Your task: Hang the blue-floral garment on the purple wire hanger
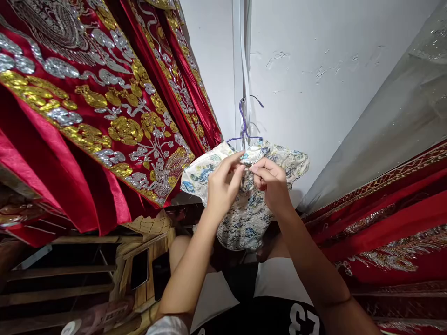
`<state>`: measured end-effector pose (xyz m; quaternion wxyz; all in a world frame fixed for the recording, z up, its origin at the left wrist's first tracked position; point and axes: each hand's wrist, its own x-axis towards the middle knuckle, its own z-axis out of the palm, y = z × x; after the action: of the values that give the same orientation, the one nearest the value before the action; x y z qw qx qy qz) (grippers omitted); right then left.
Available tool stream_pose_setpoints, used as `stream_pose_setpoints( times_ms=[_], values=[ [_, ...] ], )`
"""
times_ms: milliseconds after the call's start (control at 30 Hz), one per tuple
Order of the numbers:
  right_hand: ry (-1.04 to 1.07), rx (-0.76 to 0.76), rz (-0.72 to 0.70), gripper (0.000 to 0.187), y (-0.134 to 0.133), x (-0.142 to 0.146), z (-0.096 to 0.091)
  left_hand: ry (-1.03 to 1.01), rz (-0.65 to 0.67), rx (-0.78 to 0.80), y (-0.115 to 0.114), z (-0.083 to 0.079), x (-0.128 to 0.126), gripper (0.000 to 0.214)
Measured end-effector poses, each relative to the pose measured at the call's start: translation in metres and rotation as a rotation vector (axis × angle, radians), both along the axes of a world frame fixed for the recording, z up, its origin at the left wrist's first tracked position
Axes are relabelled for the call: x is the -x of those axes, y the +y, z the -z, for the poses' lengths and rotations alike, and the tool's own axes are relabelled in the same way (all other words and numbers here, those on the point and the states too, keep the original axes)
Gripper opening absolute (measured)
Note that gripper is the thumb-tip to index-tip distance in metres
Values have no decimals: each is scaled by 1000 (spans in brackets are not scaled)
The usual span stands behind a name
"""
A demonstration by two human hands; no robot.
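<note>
A small floral dress (244, 218), cream with blue and green flowers, hangs on a purple wire hanger (244, 130) from a white strip on the wall. Both of my hands are raised at its collar. My left hand (223, 184) pinches the fabric at the collar with thumb and fingers closed. My right hand (272, 181) pinches the same spot from the right, fingertips meeting the left hand's. What sits between the fingertips is too small to make out.
Red garments with gold and silver embroidery (104, 102) hang close on the left. More red embroidered cloth (391, 232) and a clear plastic cover (394, 116) hang on the right. Wooden shelves (87, 274) stand lower left. A white wall (314, 70) is behind.
</note>
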<state>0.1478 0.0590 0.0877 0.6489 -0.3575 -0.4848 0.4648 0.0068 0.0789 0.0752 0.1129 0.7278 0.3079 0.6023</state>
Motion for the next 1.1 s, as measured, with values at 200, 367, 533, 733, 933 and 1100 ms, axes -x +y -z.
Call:
stream_pose_setpoints(
  times_ms=[200, 367, 533, 733, 933, 1100],
  values=[
    [9, 38, 64, 17, 22, -6, 26, 166, -94, -161, 9, -17, -13, 14],
    [-101, 200, 107, 32, 25, -11, 81, -186, -366, -152, 16, -14, 26, 16],
    [24, 235, 77, 39, -10, -7, 128, -926, -2, 348, 41, 29, 101, 17],
    [339, 332, -33, 35, -49, 9, 160, -1369, 149, 895, 14, 133, 92, 23],
    [46, 445, -381, 35, -85, -27, 143, -1249, 44, 899, -32, 173, 37, 6],
    [-243, 493, -418, 37, -87, -52, 134, -874, 258, 833, -56, 129, 11, 28]
  ],
)
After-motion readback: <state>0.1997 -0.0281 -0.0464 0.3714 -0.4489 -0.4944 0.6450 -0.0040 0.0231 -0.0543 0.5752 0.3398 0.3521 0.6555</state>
